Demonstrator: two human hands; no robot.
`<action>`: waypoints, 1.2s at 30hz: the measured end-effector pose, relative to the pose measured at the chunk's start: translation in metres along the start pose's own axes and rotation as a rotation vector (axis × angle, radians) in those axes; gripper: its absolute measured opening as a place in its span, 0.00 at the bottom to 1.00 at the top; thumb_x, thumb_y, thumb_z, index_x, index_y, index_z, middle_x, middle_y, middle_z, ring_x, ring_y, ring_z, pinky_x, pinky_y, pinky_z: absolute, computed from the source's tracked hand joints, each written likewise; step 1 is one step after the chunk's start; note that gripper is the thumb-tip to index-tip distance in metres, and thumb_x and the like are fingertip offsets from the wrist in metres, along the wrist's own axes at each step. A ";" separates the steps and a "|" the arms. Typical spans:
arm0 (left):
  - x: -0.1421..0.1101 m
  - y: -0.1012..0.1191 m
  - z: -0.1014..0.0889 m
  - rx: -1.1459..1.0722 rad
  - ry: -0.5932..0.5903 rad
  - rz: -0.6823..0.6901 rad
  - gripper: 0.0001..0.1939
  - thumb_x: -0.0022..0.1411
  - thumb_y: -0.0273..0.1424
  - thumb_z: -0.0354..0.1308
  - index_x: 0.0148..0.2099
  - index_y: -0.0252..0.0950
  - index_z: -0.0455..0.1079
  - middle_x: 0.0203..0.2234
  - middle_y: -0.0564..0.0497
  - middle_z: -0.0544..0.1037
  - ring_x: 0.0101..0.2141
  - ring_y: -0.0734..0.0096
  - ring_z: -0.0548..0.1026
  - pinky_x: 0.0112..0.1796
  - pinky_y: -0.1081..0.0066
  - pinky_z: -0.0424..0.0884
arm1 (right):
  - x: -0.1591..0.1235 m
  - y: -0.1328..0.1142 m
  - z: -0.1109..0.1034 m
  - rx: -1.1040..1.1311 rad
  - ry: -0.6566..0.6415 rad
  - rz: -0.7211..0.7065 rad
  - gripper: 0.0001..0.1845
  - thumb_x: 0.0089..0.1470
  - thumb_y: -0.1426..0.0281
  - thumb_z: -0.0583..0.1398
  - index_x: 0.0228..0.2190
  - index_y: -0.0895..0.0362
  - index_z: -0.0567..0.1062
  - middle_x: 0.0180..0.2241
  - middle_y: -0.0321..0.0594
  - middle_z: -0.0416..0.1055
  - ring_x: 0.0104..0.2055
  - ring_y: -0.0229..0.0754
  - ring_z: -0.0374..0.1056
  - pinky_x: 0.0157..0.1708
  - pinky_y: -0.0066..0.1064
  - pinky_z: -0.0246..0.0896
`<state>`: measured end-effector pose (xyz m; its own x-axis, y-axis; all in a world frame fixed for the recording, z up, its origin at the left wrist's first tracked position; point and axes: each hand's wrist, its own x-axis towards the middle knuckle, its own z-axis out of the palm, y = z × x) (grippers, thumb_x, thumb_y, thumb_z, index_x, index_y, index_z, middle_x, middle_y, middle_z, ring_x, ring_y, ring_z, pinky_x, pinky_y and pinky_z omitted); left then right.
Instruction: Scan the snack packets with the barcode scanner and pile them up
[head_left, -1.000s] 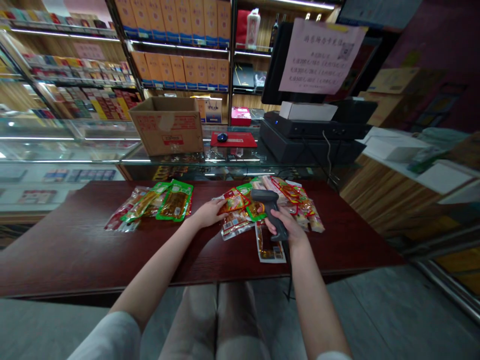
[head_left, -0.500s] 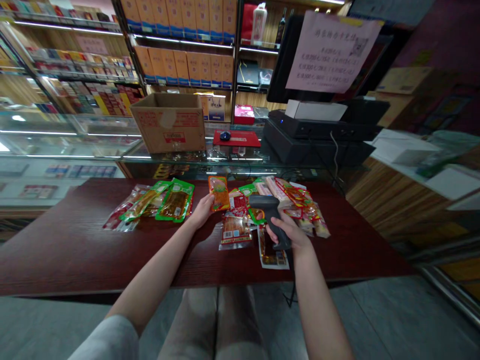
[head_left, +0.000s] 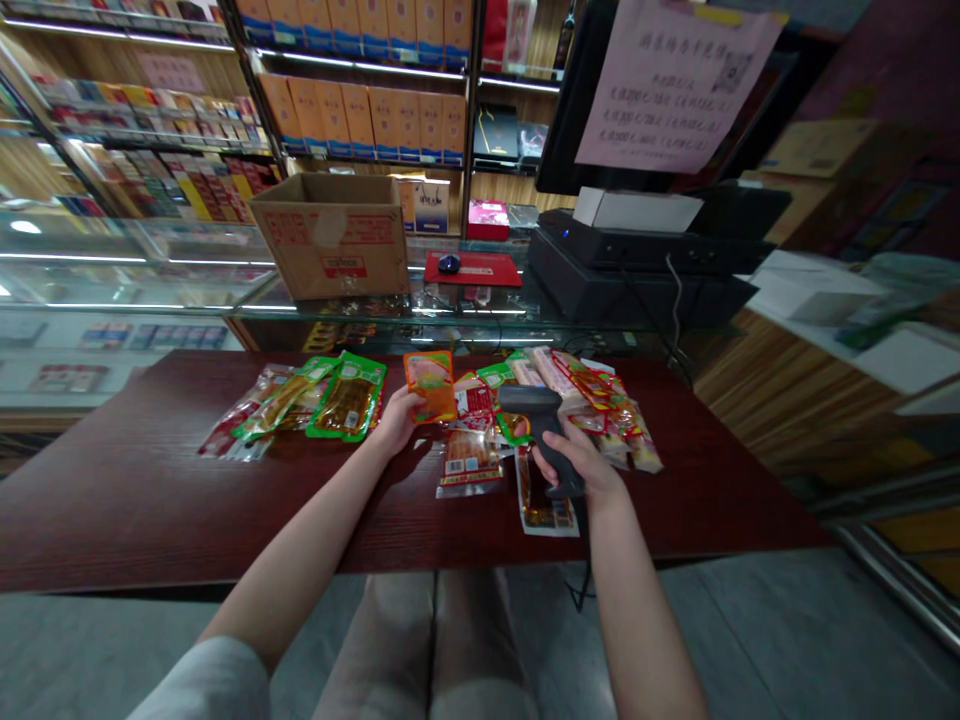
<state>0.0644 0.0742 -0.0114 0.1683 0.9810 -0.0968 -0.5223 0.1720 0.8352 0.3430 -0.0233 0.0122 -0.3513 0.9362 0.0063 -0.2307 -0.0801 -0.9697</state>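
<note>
While the left hand (head_left: 397,420) holds an orange packet (head_left: 430,385) upright above the desk (head_left: 135,490), the right hand (head_left: 581,465) grips a grey scanner (head_left: 540,425) beside it. Loose snack packets (head_left: 577,400) lie around both hands, green ones (head_left: 341,400) to the left. A cardboard box (head_left: 330,235) stands behind on the glass counter (head_left: 187,300).

The left hand (head_left: 397,418) holds up an orange snack pack (head_left: 430,385) by its bottom edge. The right hand (head_left: 581,467) grips a grey scanner (head_left: 541,425), and its head is just beside the pack. Under the scanner lie more snack packs (head_left: 592,400) on the dark red table (head_left: 150,490). A small pile of green packs (head_left: 341,398) sits to the left. Behind the table, a cardboard box (head_left: 334,235) stands on a glass counter (head_left: 150,290), next to a black till (head_left: 637,265).
</note>
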 end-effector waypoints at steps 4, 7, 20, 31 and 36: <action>0.000 0.010 -0.004 -0.241 -0.028 -0.062 0.06 0.56 0.31 0.54 0.30 0.34 0.68 0.18 0.53 0.69 0.20 0.75 0.68 0.22 0.75 0.66 | 0.000 0.002 -0.001 -0.006 -0.018 0.017 0.21 0.55 0.57 0.61 0.43 0.57 0.64 0.17 0.29 0.64 0.14 0.31 0.55 0.12 0.21 0.49; -0.001 0.016 -0.007 -0.385 -0.152 -0.119 0.12 0.64 0.30 0.48 0.29 0.34 0.66 0.16 0.56 0.60 0.16 0.79 0.59 0.18 0.78 0.58 | 0.000 0.004 0.000 -0.022 -0.032 0.046 0.20 0.56 0.55 0.60 0.42 0.57 0.64 0.15 0.27 0.62 0.13 0.31 0.55 0.13 0.21 0.48; 0.001 0.011 -0.003 -0.567 -0.093 -0.335 0.20 0.68 0.25 0.41 0.55 0.35 0.70 0.27 0.49 0.71 0.21 0.78 0.66 0.25 0.76 0.66 | 0.000 0.003 0.002 -0.008 -0.133 0.066 0.23 0.55 0.56 0.62 0.44 0.57 0.63 0.18 0.29 0.64 0.14 0.32 0.56 0.12 0.21 0.50; 0.003 0.008 -0.001 -0.381 -0.033 -0.217 0.15 0.66 0.24 0.46 0.48 0.34 0.72 0.26 0.51 0.69 0.20 0.79 0.65 0.24 0.78 0.65 | 0.002 0.005 0.007 0.061 -0.147 0.077 0.22 0.52 0.57 0.65 0.41 0.55 0.64 0.29 0.35 0.68 0.16 0.28 0.57 0.12 0.21 0.52; 0.007 0.018 -0.006 0.383 0.292 0.236 0.11 0.64 0.31 0.54 0.47 0.38 0.73 0.34 0.49 0.73 0.33 0.70 0.71 0.34 0.74 0.68 | 0.001 0.005 0.001 0.066 -0.130 0.067 0.21 0.54 0.56 0.62 0.42 0.57 0.66 0.19 0.30 0.63 0.14 0.30 0.54 0.11 0.22 0.48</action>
<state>0.0511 0.0845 -0.0006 -0.1847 0.9827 0.0162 -0.1660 -0.0474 0.9850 0.3407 -0.0228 0.0076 -0.4810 0.8765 -0.0219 -0.2605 -0.1667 -0.9510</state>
